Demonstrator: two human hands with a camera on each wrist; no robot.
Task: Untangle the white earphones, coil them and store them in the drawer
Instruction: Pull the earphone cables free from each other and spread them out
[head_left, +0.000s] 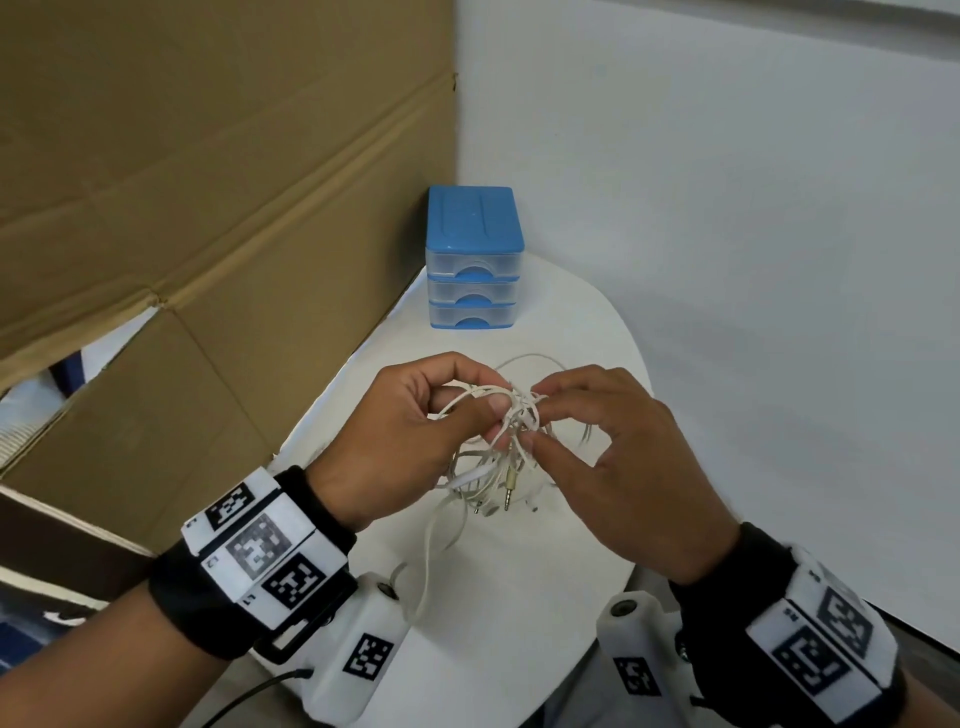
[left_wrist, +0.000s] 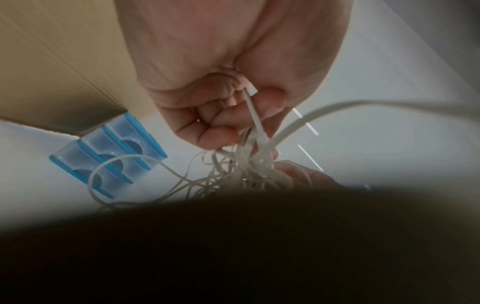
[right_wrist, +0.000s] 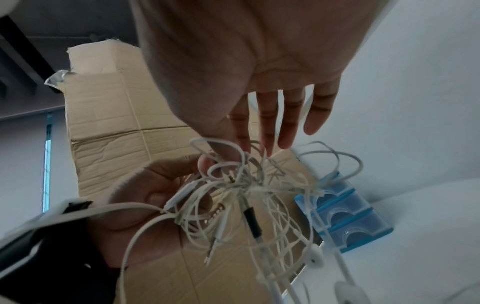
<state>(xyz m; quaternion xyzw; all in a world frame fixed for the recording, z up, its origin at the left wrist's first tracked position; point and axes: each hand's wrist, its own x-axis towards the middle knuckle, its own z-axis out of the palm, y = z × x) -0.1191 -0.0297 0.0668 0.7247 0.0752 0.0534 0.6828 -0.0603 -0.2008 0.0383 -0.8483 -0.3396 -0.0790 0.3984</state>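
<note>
Tangled white earphone cords (head_left: 498, 441) hung between hands: left hand (head_left: 410, 436) clutched bundle, right hand (head_left: 618, 457) pinched knot strand; jack plug (head_left: 509, 486) dangled below.

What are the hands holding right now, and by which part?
Both hold the tangled white earphones above the table. The left hand pinches cable strands at the knot's left side; the right hand pinches strands at its right side. The plugs dangle free.
</note>
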